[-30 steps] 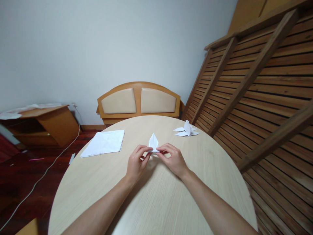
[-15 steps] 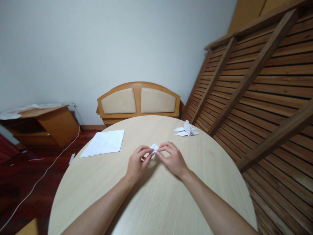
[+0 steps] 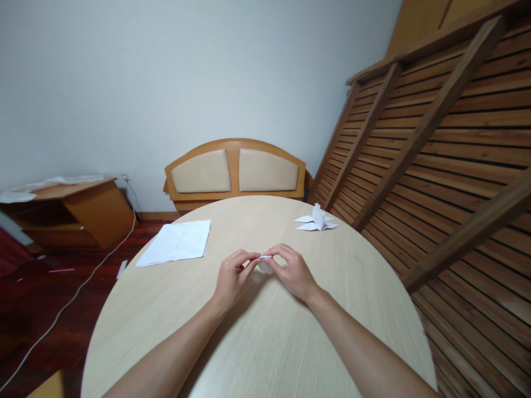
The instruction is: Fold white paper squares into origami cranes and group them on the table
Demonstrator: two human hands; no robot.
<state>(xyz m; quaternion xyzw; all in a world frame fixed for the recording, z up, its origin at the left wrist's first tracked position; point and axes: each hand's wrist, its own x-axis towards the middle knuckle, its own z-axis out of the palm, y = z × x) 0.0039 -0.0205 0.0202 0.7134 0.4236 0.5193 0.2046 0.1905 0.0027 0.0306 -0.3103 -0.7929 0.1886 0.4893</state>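
Note:
A small piece of folded white paper (image 3: 265,266) is held between both hands, a little above the middle of the round table (image 3: 265,342). My left hand (image 3: 235,275) pinches its left edge between thumb and fingers. On the opposite edge, my right hand (image 3: 292,271) grips it the same way. Its top edge looks thin from here, and a pale flap hangs below the fingertips. The fingers cover much of the paper, so its full shape is hidden.
Folded white paper birds (image 3: 317,219) rest at the table's back right. A stack of white paper sheets (image 3: 176,242) lies at the back left. Beyond the table stands a padded headboard (image 3: 234,171); a slatted wooden frame (image 3: 456,143) leans at the right.
The folded paper has tipped over: its pointed top stood up above the fingers before, and now a flap hangs below them. Both hands have stayed in nearly the same place.

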